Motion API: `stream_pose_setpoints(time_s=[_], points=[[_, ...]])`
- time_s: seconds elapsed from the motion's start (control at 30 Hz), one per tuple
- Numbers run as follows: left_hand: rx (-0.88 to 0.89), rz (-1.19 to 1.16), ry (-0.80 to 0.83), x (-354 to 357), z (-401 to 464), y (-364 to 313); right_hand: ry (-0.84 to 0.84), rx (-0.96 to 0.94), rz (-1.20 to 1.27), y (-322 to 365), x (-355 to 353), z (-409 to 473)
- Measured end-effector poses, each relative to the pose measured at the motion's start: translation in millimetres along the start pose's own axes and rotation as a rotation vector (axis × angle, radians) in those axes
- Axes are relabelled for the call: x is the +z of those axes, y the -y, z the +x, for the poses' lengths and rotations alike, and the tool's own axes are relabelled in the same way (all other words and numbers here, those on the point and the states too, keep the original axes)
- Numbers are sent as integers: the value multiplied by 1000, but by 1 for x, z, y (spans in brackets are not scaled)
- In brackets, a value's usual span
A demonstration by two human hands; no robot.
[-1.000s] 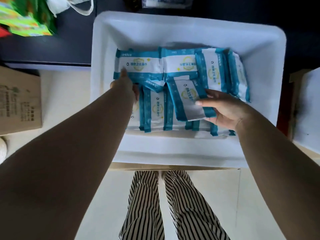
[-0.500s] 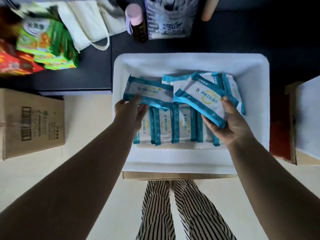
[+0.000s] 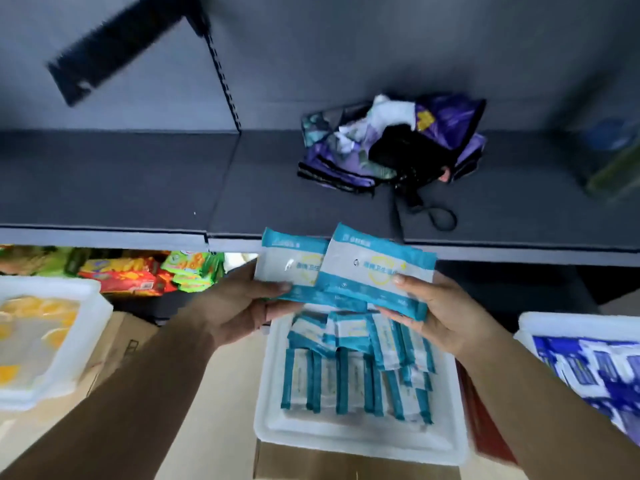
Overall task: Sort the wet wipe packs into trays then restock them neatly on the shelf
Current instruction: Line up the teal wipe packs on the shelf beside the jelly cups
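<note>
My left hand [image 3: 239, 306] holds one teal-and-white wet wipe pack [image 3: 287, 263] by its lower edge. My right hand [image 3: 440, 313] grips a second teal pack [image 3: 374, 268] that overlaps the first. Both packs are raised in front of the edge of a dark grey shelf [image 3: 138, 188]. Below them sits a white tray [image 3: 346, 434] on a cardboard box, with several more teal packs [image 3: 346, 368] standing and lying in it.
A purple bag with a black strap [image 3: 394, 150] lies on the shelf to the right. A green bottle [image 3: 613, 168] stands at the far right. A white tray with yellow packs [image 3: 41, 337] is at left, one with blue packs [image 3: 595, 365] at right. Snack packs [image 3: 138, 271] fill the lower shelf.
Both hands lifted a teal pack each out of the tray and raised them toward the shelf. The view tilted up from the tray to the shelf.
</note>
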State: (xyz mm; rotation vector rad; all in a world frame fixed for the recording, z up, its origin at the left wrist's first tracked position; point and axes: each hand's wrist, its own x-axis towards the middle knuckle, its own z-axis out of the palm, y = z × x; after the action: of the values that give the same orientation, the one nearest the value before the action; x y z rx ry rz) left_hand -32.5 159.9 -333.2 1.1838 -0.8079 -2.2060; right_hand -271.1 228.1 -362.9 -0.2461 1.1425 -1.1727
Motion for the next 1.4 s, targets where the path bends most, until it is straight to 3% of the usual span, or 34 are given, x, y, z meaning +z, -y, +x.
stream_pose_setpoints(time_s=[0.13, 0.4, 0.77, 0.9, 1.0, 1.17, 1.27, 1.4], points=[[124, 86, 68, 38, -54, -61, 77, -81, 75, 55, 45, -45], [366, 267, -7, 114, -145, -151, 252, -376, 44, 149, 119, -122], [623, 333, -74, 137, -149, -235, 230, -694, -33, 233, 153, -155], [824, 243, -104, 131, -138, -293, 145, -850, -99, 277, 175, -144], [1026, 273, -220, 117, -118, -335, 53, -907, -186, 308, 200, -122], [1293, 543, -686, 80, -79, -380, -95, -860, -271, 345, 251, -53], [1400, 540, -700, 66, -66, -393, -165, -838, -331, 360, 282, -16], [1413, 604, -705, 58, -48, -399, -233, -814, -388, 382, 313, 21]])
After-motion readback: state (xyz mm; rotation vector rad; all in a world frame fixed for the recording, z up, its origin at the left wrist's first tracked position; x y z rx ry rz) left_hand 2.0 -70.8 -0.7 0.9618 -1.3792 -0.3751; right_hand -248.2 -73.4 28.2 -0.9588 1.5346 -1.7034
